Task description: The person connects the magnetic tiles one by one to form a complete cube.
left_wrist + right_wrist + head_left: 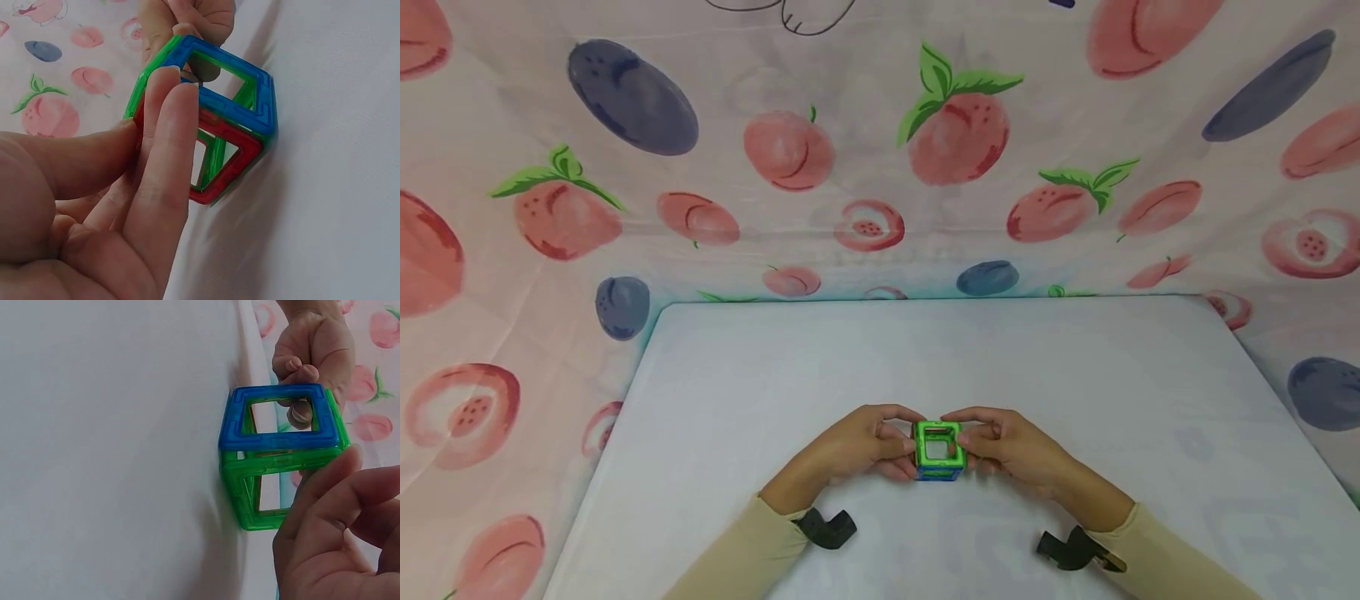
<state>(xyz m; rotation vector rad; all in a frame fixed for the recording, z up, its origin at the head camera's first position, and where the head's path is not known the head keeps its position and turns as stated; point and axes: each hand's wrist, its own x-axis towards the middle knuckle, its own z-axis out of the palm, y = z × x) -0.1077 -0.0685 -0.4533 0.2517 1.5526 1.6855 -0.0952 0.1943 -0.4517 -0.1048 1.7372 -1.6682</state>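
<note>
A small hollow cube (940, 462) of magnetic square tiles is held between both hands, low in the middle of the head view. Its top frame is green and the side facing me is blue. The left hand (867, 443) grips it from the left, fingers and thumb at its red tile (250, 147) in the left wrist view. From the other side the right hand (1018, 450) holds it, with fingers at the green tile (240, 494) seen in the right wrist view. Through the open frames, the opposite hand's fingers show.
Under the hands lies a white table (760, 367). A fruit-print cloth (865, 150) hangs behind the table and along both its sides. Each wrist wears a black strap mount, one at the left sleeve (722, 558), one at the right sleeve (1165, 558).
</note>
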